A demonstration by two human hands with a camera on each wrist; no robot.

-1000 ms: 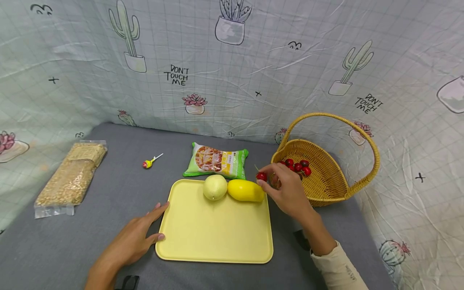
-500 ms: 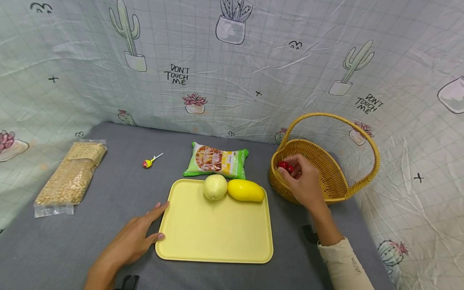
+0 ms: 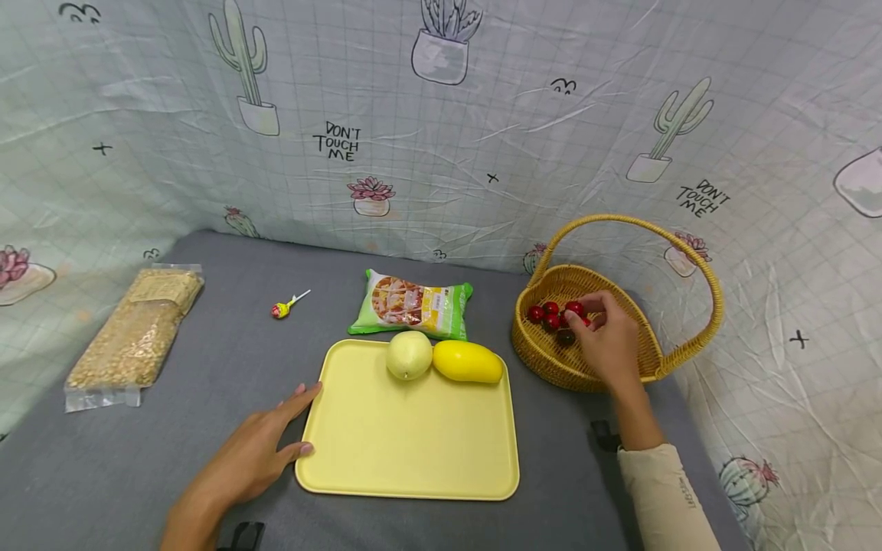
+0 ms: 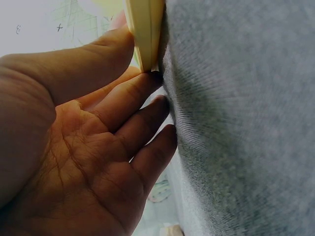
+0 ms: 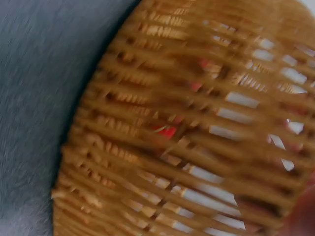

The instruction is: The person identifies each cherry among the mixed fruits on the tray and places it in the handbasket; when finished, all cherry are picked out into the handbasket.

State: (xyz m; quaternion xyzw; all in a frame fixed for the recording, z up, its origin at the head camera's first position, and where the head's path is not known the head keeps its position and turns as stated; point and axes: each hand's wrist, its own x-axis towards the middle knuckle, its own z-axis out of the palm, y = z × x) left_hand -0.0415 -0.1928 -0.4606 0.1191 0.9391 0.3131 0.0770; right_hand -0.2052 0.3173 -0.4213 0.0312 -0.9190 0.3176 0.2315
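In the head view my right hand [image 3: 612, 340] reaches into the wicker basket [image 3: 544, 363], with thumb and forefinger close to some red cherries [image 3: 535, 314]. Whether they pinch one is hard to tell; the hand covers part of the bunch. Through the weave, the right wrist view gives blurred red bits of cherry [image 5: 167, 132]. My left hand [image 3: 249, 457] touches the left edge of the yellow tray [image 3: 406, 451] with thumb and forefinger. In the left wrist view its other fingers [image 4: 147, 120] extend toward the grey cloth, beside the tray rim [image 4: 143, 34].
A round pale-green fruit [image 3: 409, 356] and a yellow mango-like fruit [image 3: 468, 362] lie on the tray's far side. Behind it is a green-edged food packet [image 3: 413, 304]. Further left are a lollipop [image 3: 281, 310] and a clear bag of grains [image 3: 134, 337]. The basket's handle [image 3: 717, 306] arches overhead.
One second ago my right hand held a cherry by the basket's left rim. It has since moved right into the basket, uncovering the cherries at the left. My left hand has stayed put.
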